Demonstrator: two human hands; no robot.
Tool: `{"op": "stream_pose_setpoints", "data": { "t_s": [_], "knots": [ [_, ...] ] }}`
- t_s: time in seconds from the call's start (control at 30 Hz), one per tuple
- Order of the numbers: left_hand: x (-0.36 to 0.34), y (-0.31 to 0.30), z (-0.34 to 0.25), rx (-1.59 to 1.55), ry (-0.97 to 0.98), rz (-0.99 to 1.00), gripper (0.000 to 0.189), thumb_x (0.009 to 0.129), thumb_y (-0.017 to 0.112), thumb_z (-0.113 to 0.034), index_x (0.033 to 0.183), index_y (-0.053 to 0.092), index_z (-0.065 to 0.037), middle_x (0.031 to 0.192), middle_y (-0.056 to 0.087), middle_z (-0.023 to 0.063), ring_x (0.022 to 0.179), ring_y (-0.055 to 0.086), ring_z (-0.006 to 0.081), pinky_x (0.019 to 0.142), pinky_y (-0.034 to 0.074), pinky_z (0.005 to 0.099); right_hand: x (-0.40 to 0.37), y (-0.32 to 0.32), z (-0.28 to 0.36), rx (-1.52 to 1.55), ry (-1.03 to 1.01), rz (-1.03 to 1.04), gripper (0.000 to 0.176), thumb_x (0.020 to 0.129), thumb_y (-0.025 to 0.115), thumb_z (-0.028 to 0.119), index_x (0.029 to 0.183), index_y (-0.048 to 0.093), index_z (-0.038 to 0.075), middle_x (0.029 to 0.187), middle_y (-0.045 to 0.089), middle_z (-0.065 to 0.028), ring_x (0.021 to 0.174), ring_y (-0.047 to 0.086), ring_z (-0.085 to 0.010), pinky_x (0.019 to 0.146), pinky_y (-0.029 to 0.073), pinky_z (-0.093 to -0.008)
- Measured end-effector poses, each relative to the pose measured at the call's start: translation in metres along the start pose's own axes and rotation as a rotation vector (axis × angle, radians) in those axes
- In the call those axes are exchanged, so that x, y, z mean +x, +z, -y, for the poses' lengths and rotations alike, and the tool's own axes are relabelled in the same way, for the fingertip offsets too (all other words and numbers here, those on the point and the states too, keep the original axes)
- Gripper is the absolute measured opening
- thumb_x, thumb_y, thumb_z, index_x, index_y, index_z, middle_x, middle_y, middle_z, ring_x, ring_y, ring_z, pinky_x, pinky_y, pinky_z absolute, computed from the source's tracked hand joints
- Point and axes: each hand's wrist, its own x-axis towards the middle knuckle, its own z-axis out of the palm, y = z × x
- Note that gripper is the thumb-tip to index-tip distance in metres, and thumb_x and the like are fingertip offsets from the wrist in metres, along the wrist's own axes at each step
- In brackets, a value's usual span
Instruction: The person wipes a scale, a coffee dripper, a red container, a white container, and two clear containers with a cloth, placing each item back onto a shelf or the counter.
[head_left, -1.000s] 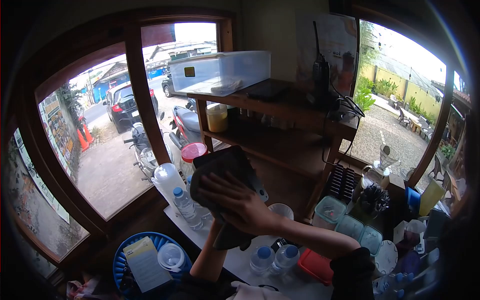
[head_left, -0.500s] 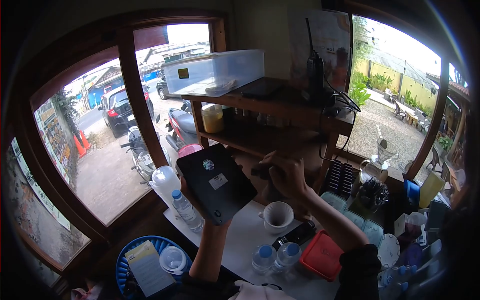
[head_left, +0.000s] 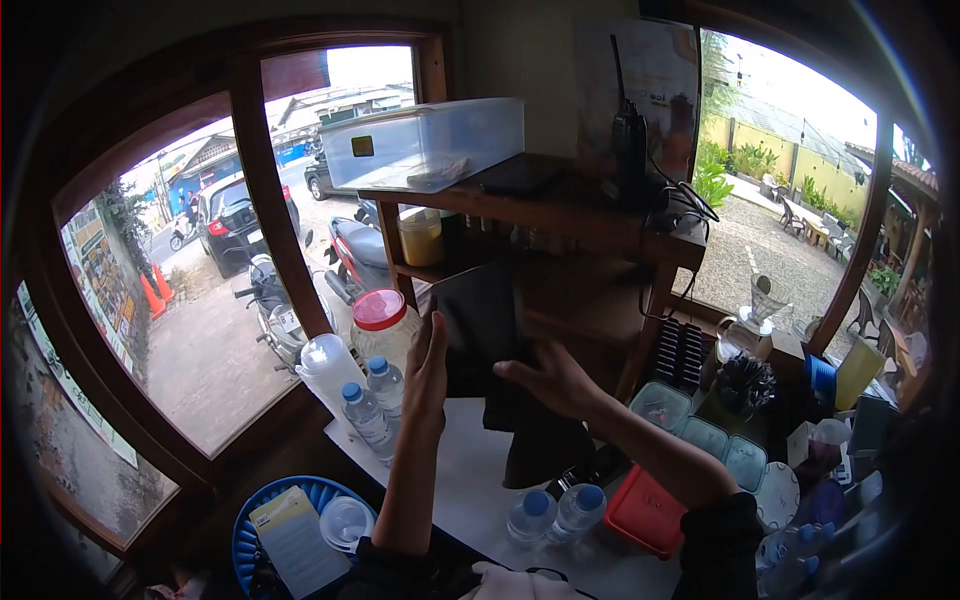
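The left hand stands edge-up with its fingers straight and pressed together along the left edge of a black tablet, gripping it so that the slab is held nearly upright above the counter, in front of the lower shelf. The right hand comes in from the right at the tablet's lower corner, thumb pointing left and fingers curled over a dark cloth that hangs from under the palm down to the white counter; how tightly the fingers close on the cloth is hidden by the hand itself. As far as this shows, the job is mid-way: the tablet is lifted and steadied and the cloth is against its lower part, but it rests on no surface, and both hands are full. Whether its face is clean cannot be told, since it is dark and turned partly away. Just left of the left hand stand two blue-capped water bottles, a jar with a red lid and a white jug. Nearer, two more small bottles sit beside a red-lidded box. Behind the tablet rises a wooden shelf unit carrying a clear plastic bin and a handheld radio. Teal-lidded containers lie to the right, and a blue basket sits near left, below the counter.
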Motion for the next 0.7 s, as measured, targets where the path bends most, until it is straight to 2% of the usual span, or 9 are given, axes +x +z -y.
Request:
{"op": "stream_pose_setpoints", "data": {
  "t_s": [0.03,0.07,0.17,0.2,0.3,0.4,0.5,0.6,0.7],
  "knots": [
    [0.005,-0.003,0.000,0.011,-0.013,0.039,0.068,0.094,0.048,-0.046,0.145,0.027,-0.005,0.141,0.040,0.0144,0.134,0.032,0.0224,0.111,0.018,0.0316,0.003,-0.004,0.004,0.099,0.093,-0.055,0.040,0.082,0.061,0.032,0.101,0.060,-0.004,0.086,0.065,-0.0141,0.078,0.064,-0.0227,0.073,0.048,-0.0325],
    [0.008,-0.003,-0.006,0.070,0.028,0.150,0.067,0.093,0.052,-0.041,0.143,0.028,-0.003,0.140,0.041,0.0147,0.130,0.038,0.0229,0.105,0.032,0.0333,0.001,-0.011,0.017,0.170,0.322,-0.100,0.038,0.084,0.059,0.031,0.098,0.059,-0.004,0.088,0.064,-0.0110,0.078,0.062,-0.0193,0.076,0.047,-0.0306],
    [0.017,0.000,-0.009,0.105,-0.075,0.218,0.067,0.089,0.061,-0.037,0.139,0.036,-0.001,0.131,0.050,0.0136,0.116,0.052,0.0233,0.089,0.048,0.0318,0.009,-0.025,-0.009,0.334,0.440,-0.217,0.038,0.085,0.056,0.031,0.101,0.057,-0.003,0.087,0.064,-0.0113,0.075,0.063,-0.0191,0.071,0.050,-0.0304],
    [0.026,0.000,0.003,0.038,-0.077,0.213,0.059,0.087,0.066,-0.024,0.134,0.043,0.002,0.125,0.055,0.0124,0.106,0.057,0.0203,0.075,0.053,0.0281,0.008,-0.032,-0.008,0.446,0.502,-0.193,0.041,0.085,0.056,0.033,0.106,0.055,-0.003,0.087,0.064,-0.0122,0.073,0.064,-0.0193,0.068,0.052,-0.0298],
    [0.054,0.010,0.039,-0.004,-0.005,0.299,0.052,0.085,0.067,-0.016,0.130,0.047,0.002,0.119,0.058,0.0129,0.099,0.061,0.0205,0.075,0.054,0.0268,0.011,-0.045,-0.028,0.760,0.638,-0.192,0.050,0.085,0.056,0.037,0.116,0.051,-0.002,0.085,0.064,-0.0136,0.067,0.065,-0.0205,0.062,0.056,-0.0299],
    [0.076,0.027,0.052,-0.083,-0.067,0.407,0.042,0.084,0.067,-0.013,0.119,0.055,0.007,0.111,0.061,0.0159,0.096,0.063,0.0217,0.079,0.055,0.0299,0.011,-0.052,-0.039,0.922,0.626,-0.207,0.052,0.083,0.059,0.044,0.109,0.057,-0.001,0.078,0.064,-0.0126,0.064,0.065,-0.0214,0.065,0.057,-0.0304],
    [0.095,0.045,0.068,-0.117,-0.073,0.478,0.039,0.083,0.067,-0.013,0.114,0.058,0.008,0.110,0.062,0.0169,0.098,0.063,0.0239,0.084,0.055,0.0334,0.010,-0.069,-0.062,0.782,0.820,-0.237,0.052,0.082,0.059,0.049,0.099,0.061,0.000,0.072,0.064,-0.0107,0.061,0.064,-0.0212,0.064,0.056,-0.0312],
    [0.102,0.059,0.076,-0.139,-0.073,0.484,0.037,0.082,0.067,-0.010,0.113,0.058,0.009,0.108,0.063,0.0183,0.097,0.064,0.0255,0.083,0.056,0.0339,0.008,-0.076,-0.070,0.681,0.824,-0.344,0.055,0.080,0.059,0.055,0.092,0.063,0.001,0.070,0.064,-0.0095,0.058,0.063,-0.0206,0.063,0.055,-0.0317],
    [0.101,0.074,0.076,-0.062,-0.083,0.443,0.035,0.081,0.066,-0.006,0.112,0.059,0.009,0.106,0.064,0.0187,0.094,0.065,0.0271,0.080,0.056,0.0329,0.006,-0.079,-0.077,0.909,0.826,-0.286,0.048,0.081,0.062,0.049,0.097,0.064,0.004,0.073,0.065,-0.0084,0.059,0.064,-0.0204,0.061,0.055,-0.0312]
  ]
}}
